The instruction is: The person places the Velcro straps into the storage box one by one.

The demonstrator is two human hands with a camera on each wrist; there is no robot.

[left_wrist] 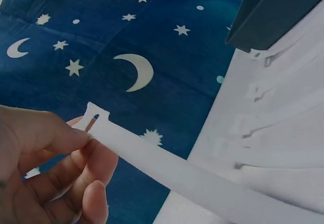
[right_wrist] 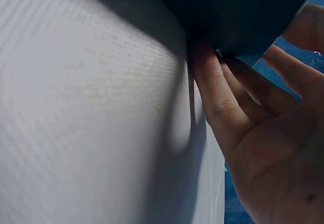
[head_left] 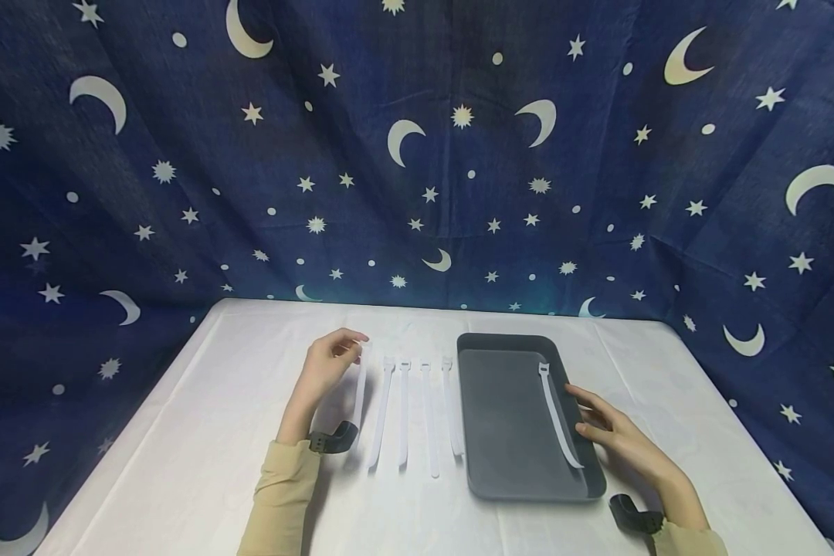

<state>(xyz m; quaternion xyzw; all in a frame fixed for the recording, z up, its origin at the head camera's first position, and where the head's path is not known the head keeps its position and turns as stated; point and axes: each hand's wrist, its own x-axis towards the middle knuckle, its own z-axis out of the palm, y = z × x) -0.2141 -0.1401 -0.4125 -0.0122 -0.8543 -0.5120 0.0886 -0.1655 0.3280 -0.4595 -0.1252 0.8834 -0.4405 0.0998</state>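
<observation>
My left hand (head_left: 327, 363) pinches a white slotted cable strap (left_wrist: 167, 168) between thumb and fingers near its slotted head. In the head view the held strap (head_left: 360, 390) hangs down toward the table, left of several similar straps (head_left: 427, 417) laid side by side. To their right sits a dark grey tray (head_left: 503, 425); one white strap (head_left: 556, 417) lies in it, head at the far end. My right hand (head_left: 622, 440) rests at the tray's right side, fingers fairly straight. The right wrist view has those fingertips (right_wrist: 206, 57) against the tray's outer wall (right_wrist: 243, 11), low by the table.
A white cloth covers the table (head_left: 201, 432). Behind and beside it hangs a dark blue curtain (head_left: 361, 154) printed with moons and stars. Each wrist wears a black camera band, the left one (head_left: 335, 439) close to the row of straps.
</observation>
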